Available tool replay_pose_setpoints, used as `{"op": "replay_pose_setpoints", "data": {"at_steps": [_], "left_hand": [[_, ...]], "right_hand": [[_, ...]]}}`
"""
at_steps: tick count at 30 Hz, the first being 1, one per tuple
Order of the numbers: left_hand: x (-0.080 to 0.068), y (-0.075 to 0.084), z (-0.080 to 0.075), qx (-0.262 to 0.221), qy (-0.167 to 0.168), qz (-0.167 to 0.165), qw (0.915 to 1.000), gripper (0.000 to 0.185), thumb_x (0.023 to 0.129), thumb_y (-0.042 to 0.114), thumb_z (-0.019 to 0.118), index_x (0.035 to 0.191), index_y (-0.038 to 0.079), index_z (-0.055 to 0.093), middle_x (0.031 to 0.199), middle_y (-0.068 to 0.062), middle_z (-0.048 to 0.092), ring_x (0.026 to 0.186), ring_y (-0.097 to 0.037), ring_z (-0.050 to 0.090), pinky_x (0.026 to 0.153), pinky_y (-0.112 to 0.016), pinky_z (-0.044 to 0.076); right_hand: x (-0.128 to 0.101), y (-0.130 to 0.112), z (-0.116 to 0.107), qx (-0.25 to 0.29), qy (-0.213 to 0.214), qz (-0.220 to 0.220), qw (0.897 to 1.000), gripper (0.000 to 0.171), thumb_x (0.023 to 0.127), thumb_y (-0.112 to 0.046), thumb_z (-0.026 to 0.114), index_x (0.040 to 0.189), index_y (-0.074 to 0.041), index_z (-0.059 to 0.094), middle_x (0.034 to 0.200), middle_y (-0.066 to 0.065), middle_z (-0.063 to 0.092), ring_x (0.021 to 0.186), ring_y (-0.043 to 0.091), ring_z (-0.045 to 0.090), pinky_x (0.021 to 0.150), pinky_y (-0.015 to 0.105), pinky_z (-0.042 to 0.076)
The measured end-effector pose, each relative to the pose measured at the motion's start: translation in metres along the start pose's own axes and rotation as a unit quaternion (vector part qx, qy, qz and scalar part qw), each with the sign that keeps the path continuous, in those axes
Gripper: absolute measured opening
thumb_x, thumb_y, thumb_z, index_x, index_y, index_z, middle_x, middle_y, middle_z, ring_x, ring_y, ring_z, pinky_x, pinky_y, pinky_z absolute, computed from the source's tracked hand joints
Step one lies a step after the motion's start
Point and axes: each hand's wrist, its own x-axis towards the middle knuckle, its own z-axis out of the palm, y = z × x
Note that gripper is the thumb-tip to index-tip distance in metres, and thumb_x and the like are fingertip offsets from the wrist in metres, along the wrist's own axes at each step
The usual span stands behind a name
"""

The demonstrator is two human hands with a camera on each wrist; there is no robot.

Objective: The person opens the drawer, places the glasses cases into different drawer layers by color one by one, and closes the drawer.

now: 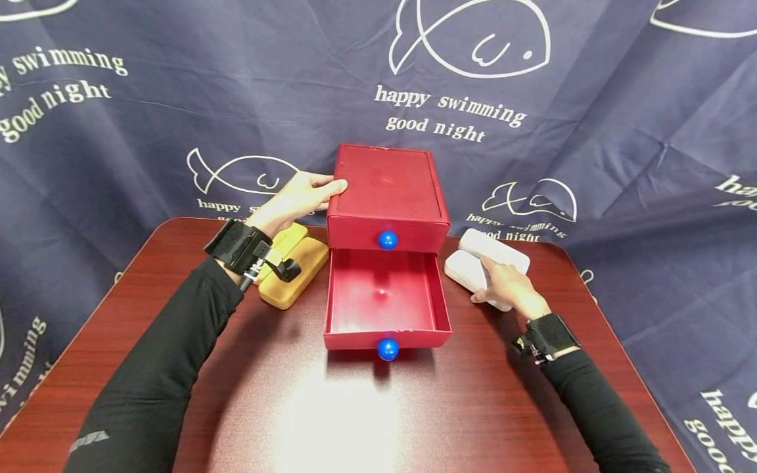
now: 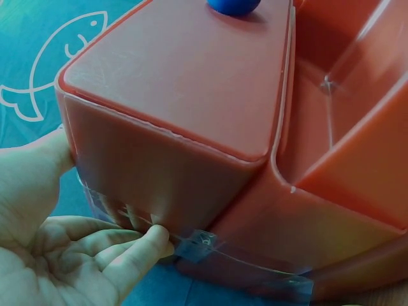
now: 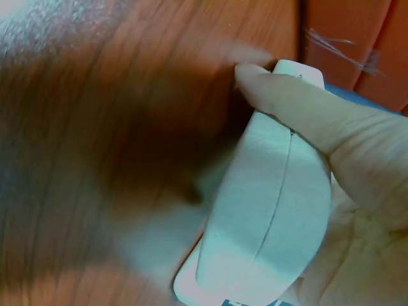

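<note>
A white case (image 1: 464, 268) is pinched between the thumb and fingers of the right hand (image 1: 508, 289), on the bench (image 1: 491, 407) to the right of the red drawer unit (image 1: 384, 180). The hold could be lost if so rounded a case were squeezed off-centre; the second white piece (image 1: 497, 251), lying just beside it, could be dragged along by the same fingers. Whether two cases or two parts of one are shown cannot be told. In the right wrist view the case is seen to be smooth, with a thin seam along it and a scrap of blue marking at its lower end.

The drawer unit is gripped at its left by the left hand (image 1: 292, 202), thumb laid over the top edge, fingers set against the taped side. The upper drawer (image 1: 355, 233) is closed; the lower drawer (image 1: 355, 340) is drawn out, so the unit could be tipped forward if that drawer were leaned on. The yellow pieces (image 1: 298, 270), placed under the left wrist, could be brushed by it.
</note>
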Motion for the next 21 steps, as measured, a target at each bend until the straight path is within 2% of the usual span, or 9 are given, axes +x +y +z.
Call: {"op": "replay_pose_setpoints", "data": {"at_steps": [7,11,21], "left_hand": [[0.000,0.000,0.000,0.002,0.001,0.001,1.0000,0.064,0.103,0.029,0.059,0.154,-0.004,0.039,0.148,-0.023,0.054,0.134,-0.032,0.057,0.114,-0.041,0.046],[0.001,0.000,0.000,0.002,0.004,-0.001,1.0000,0.065,0.103,0.029,0.059,0.154,-0.004,0.037,0.149,-0.022,0.053,0.134,-0.031,0.058,0.113,-0.040,0.047],[0.002,-0.001,-0.001,0.009,0.006,-0.005,0.9999,0.066,0.102,0.029,0.060,0.154,-0.004,0.038,0.149,-0.022,0.054,0.133,-0.032,0.059,0.115,-0.042,0.046]], "right_hand": [[-0.004,-0.004,-0.005,-0.014,-0.017,-0.009,1.000,0.079,0.073,-0.023,0.086,0.140,-0.003,0.049,0.122,0.026,0.066,0.105,0.046,0.062,0.084,0.064,0.055],[-0.007,-0.007,-0.010,-0.019,-0.025,-0.007,0.999,0.083,0.073,-0.024,0.086,0.142,-0.001,0.048,0.126,0.027,0.065,0.107,0.044,0.063,0.087,0.063,0.055],[-0.017,-0.015,-0.019,-0.043,-0.040,0.007,0.998,0.087,0.070,-0.030,0.085,0.144,-0.004,0.047,0.122,0.026,0.065,0.106,0.040,0.063,0.086,0.060,0.055]]}}
